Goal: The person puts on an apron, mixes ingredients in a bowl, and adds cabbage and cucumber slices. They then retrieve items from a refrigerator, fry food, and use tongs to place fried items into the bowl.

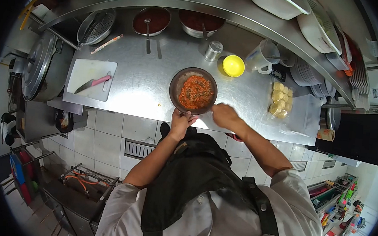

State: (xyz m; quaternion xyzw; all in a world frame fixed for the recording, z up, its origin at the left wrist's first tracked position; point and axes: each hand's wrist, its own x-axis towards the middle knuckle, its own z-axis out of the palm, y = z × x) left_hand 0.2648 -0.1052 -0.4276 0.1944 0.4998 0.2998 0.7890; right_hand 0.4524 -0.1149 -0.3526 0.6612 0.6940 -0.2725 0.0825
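Note:
A round brown bowl (172, 91) sits near the front edge of the steel counter, with a red-orange, sauce-like food (196, 92) flecked with darker bits inside. My left hand (181, 123) grips the bowl's near rim, thumb at the edge and the other fingers partly hidden below. To the right of the bowl, my right hand (225, 116) is closed, its curled fingers close by the rim. Whether it touches the bowl or holds anything small cannot be made out. Beyond the bowl stand a yellow bowl (233, 66) and a metal shaker (214, 51).
On the left, a pink-handled knife (93, 84) lies on a white cutting board (79, 68). Two pans of red sauce (152, 21) with ladles stand at the back. Bagged pale pieces (280, 100) and stacked plates (305, 70) are at right. A steel shelf (183, 4) overhangs the counter.

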